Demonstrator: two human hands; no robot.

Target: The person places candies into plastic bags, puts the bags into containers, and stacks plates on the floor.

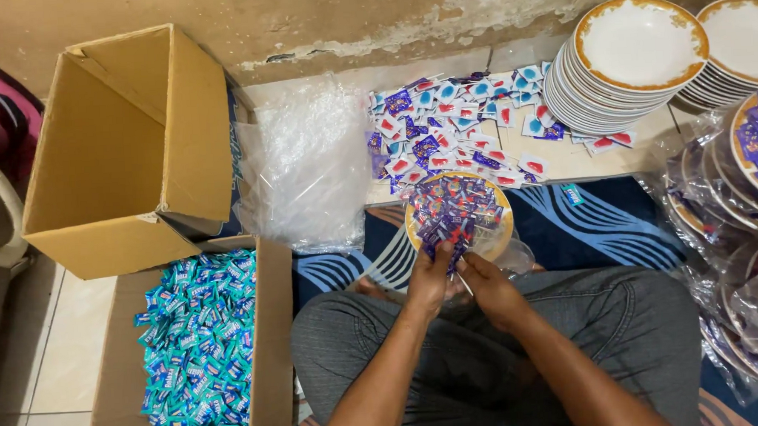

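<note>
A gold-rimmed plate (499, 233) heaped with small purple and red sachets sits inside a clear plastic bag, just above my lap. My left hand (430, 279) grips the near edge of the plate and bag. My right hand (489, 289) pinches the bag's gathered plastic beside it, with a thin pale strip between the fingers. Both hands touch at the bag's opening.
A pile of loose sachets (456, 129) lies on the floor ahead. Stacks of white gold-rimmed plates (636, 48) stand at the far right, wrapped filled plates (737, 214) below them. An open cardboard box (129, 147) and a box of teal sachets (197, 349) are on the left, with crumpled clear plastic (305, 169) between.
</note>
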